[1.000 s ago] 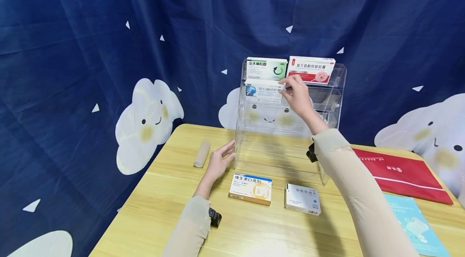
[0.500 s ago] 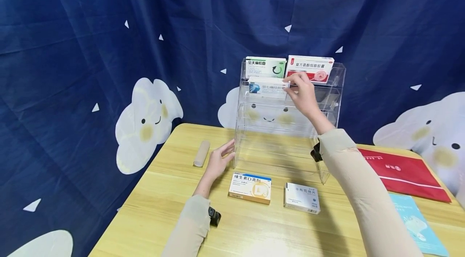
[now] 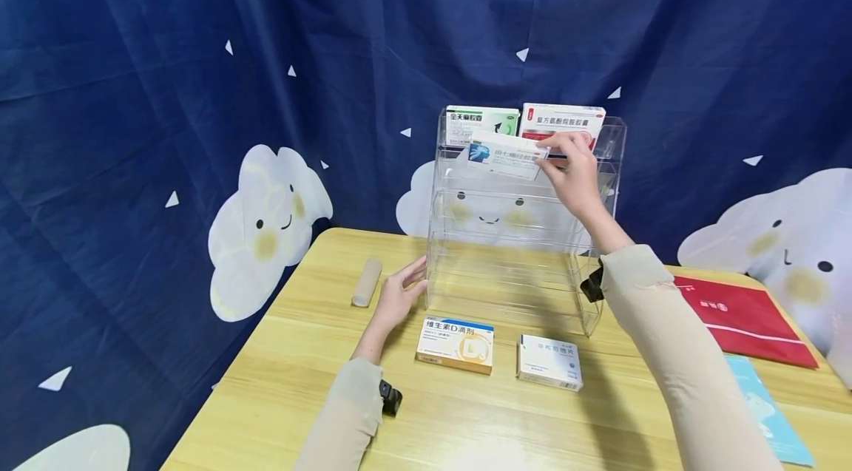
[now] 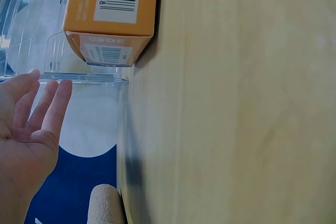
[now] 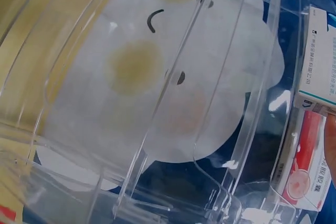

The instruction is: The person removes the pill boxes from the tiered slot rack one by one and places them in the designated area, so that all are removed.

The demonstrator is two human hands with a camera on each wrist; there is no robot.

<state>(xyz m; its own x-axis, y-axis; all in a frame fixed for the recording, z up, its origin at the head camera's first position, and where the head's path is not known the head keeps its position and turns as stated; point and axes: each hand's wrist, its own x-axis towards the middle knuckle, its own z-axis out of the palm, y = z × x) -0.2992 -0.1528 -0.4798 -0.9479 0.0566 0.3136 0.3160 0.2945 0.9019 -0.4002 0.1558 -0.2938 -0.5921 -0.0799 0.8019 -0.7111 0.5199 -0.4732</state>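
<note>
- Right hand [image 3: 574,171]: one, grip pinching the right end of the blue-and-white box.
- Blue-and-white box [image 3: 502,158]: held aslant before the top tier, overlapping the boxes behind; contact with the rack cannot be told.
- Clear rack [image 3: 506,242]: upright on the counter [image 3: 279,382].
- Left hand [image 3: 397,297]: one, grip spread, fingertips at the rack's left side.
- Green-and-white box [image 3: 478,118], red-and-white box [image 3: 566,118]: seated in top tier.
- Step, as judged: handling one box at the upper tiers.
- Next move, as judged: calls for a firm pinch and clearance from the tier lips.
</note>
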